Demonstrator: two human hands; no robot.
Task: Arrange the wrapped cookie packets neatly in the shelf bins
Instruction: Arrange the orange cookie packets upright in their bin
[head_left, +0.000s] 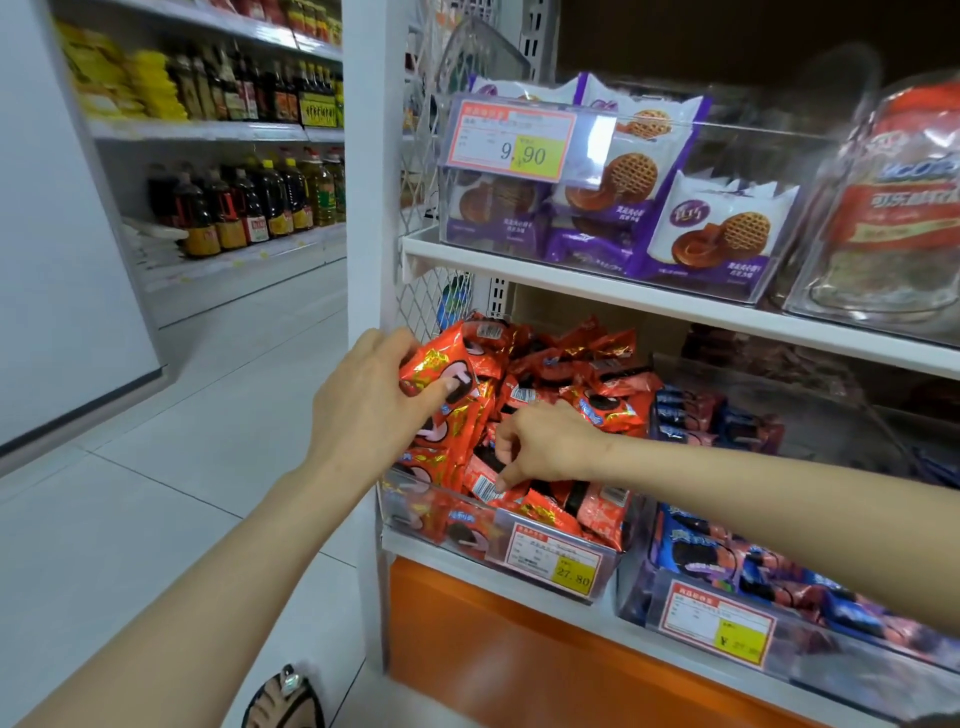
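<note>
A clear plastic bin (415, 506) on the lower shelf is piled with red-orange wrapped cookie packets (597, 374). My left hand (374, 405) grips a stack of these packets (441, 374) standing upright at the bin's left side, thumb across the front one. My right hand (540, 441) reaches into the middle of the pile and pinches one red packet (485, 480) by its edge, barcode side up. A yellow price label reading 27.80 (556, 558) hangs on the bin's front.
To the right stands a bin of blue cookie packets (727, 566). The upper shelf (597, 286) holds a bin of purple-and-white waffle cookie packets (722, 234) and a clear jar-like bin (893, 218). Shelves of oil bottles (244, 208) line the aisle at left. White tiled floor (182, 467) lies below.
</note>
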